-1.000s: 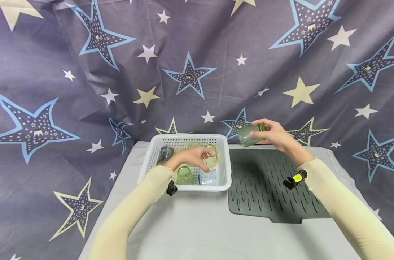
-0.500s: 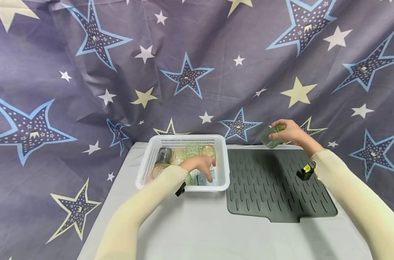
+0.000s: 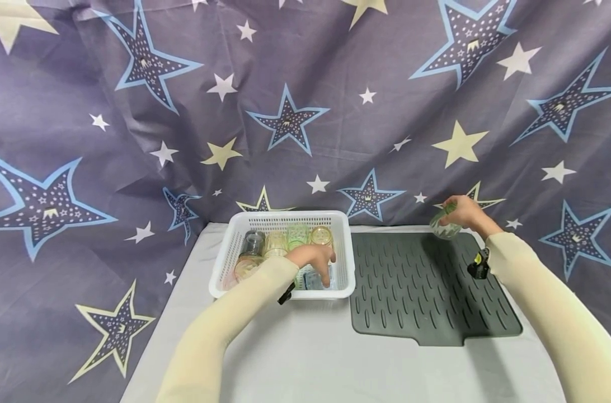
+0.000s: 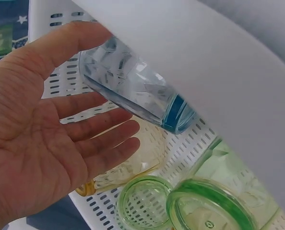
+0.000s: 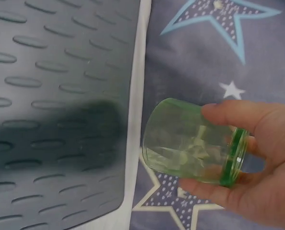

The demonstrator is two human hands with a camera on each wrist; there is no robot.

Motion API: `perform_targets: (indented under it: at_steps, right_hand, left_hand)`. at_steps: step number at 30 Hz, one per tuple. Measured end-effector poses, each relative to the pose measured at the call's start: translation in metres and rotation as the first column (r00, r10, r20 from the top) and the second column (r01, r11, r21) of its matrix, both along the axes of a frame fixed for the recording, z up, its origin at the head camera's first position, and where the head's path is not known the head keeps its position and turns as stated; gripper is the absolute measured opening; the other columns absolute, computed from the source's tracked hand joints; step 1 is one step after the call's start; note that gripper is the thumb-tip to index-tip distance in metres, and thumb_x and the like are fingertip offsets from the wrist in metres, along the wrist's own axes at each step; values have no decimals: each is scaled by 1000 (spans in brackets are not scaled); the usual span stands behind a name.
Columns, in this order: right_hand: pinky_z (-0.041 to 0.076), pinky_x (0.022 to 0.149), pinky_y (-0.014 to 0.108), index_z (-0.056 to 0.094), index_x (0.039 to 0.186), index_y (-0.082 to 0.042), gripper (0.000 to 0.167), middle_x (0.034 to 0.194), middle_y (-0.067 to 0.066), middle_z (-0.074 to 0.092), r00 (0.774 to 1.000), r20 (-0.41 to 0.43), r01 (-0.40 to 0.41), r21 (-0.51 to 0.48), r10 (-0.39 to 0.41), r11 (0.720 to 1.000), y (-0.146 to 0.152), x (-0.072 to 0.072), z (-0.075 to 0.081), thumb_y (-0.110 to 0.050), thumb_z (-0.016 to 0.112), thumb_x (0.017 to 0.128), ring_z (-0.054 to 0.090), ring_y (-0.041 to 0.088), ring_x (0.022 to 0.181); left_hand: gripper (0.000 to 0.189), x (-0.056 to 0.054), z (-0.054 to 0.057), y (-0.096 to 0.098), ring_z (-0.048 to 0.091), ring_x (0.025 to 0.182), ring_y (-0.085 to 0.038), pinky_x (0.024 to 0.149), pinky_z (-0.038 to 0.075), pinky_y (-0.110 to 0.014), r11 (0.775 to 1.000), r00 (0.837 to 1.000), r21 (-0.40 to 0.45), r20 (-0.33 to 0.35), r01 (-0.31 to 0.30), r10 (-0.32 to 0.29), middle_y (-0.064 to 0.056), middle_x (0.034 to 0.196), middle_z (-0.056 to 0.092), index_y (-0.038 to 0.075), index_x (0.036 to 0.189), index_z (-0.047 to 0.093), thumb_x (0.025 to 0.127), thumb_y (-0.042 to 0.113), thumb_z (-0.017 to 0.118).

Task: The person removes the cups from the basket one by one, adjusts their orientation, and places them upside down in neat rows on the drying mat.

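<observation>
My right hand (image 3: pixel 465 212) grips a clear green drinking glass (image 5: pixel 190 143), thumb on one side and fingers on the other. Its dark green banded end (image 5: pixel 233 158) lies toward the palm. In the head view, this glass is at the far right corner of the dark ridged mat (image 3: pixel 401 280). Over the white perforated basket (image 3: pixel 349 257) is my left hand (image 3: pixel 314 260), fingers spread and holding nothing. A blue-tinted glass (image 4: pixel 128 81) lies on its side in the basket, close by the left thumb and fingertips.
Several other glasses share the basket: a dark grey one (image 3: pixel 254 242), a pinkish one (image 3: pixel 246 267), yellow ones (image 3: pixel 322 235) and green ones (image 3: pixel 297 232). A star-patterned cloth (image 3: pixel 285 168) hangs behind the light-covered table (image 3: pixel 305 352).
The right hand has carried the green glass rightward, then lowered it toward the mat's far corner. The left hand has shifted slightly right and down, over the blue glass.
</observation>
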State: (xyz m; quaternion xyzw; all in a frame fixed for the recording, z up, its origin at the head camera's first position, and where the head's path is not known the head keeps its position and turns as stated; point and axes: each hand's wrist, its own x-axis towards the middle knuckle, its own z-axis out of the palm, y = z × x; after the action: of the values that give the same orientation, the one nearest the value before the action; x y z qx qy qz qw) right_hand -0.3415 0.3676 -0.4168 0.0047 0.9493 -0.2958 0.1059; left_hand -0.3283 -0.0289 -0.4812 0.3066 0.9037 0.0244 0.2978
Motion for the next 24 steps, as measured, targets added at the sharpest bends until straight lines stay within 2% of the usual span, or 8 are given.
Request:
perform_targets:
  at_steps: [2,5,8,10,13,15,20,24]
  right_hand:
    - [47,54,32,48,136,14,64,130,43,49,1000,-11,-4,14,4,1000,3,0,-3,-13,75,85,48,17,61]
    - [50,59,36,51,132,16,63,127,43,51,999,-37,-17,48,19,999,7,1,-7,-11,76,81,55,28,71]
    - [55,77,49,54,129,15,62,128,43,53,998,-48,-27,98,31,995,10,4,-10,-11,78,79,59,46,97]
    - [52,91,60,53,130,15,63,130,43,53,999,-36,-22,114,26,993,12,5,-12,-11,78,79,55,55,112]
    - [48,99,65,53,132,14,65,133,43,51,1000,-15,-4,107,5,994,15,7,-17,-12,78,78,52,58,118]
    - [52,95,62,52,132,14,65,133,43,50,1000,1,8,89,-8,996,18,7,-21,-13,78,79,54,56,115]
    - [59,73,47,50,133,12,67,132,45,49,999,40,20,80,-24,997,21,9,-29,-15,78,79,60,43,96]
    - [59,68,44,49,135,13,68,131,46,48,998,67,15,91,-21,996,21,11,-34,-15,78,80,61,36,86]
  left_hand:
    - [81,0,-1,0,56,134,-27,111,48,-36,1000,1000,-8,7,-9,9,-13,144,58,2,144,55,75,30,89]
    - [82,0,0,1,54,136,-28,112,48,-37,1000,1000,-26,17,-17,17,-12,146,57,3,145,54,76,31,89]
    - [83,0,0,2,53,136,-28,113,47,-38,999,1000,-39,12,-20,21,-12,147,56,4,145,54,76,32,90]
    - [82,0,0,3,54,136,-28,113,46,-37,999,1000,-50,2,-15,15,-11,146,57,4,144,55,75,33,90]
    - [81,-1,-3,3,55,134,-26,112,47,-35,998,1000,-66,-8,3,-4,-10,145,58,4,143,57,75,34,90]
    - [81,-1,-6,4,56,133,-25,110,48,-33,997,1000,-75,-8,13,-14,-10,145,58,4,142,57,75,35,90]
    - [78,3,-9,6,59,129,-24,107,51,-31,997,1000,-76,2,2,-2,-10,142,61,3,141,58,76,32,89]
    - [74,5,-10,6,62,125,-25,103,53,-32,998,1000,-59,12,-14,14,-12,139,64,0,139,59,77,29,88]
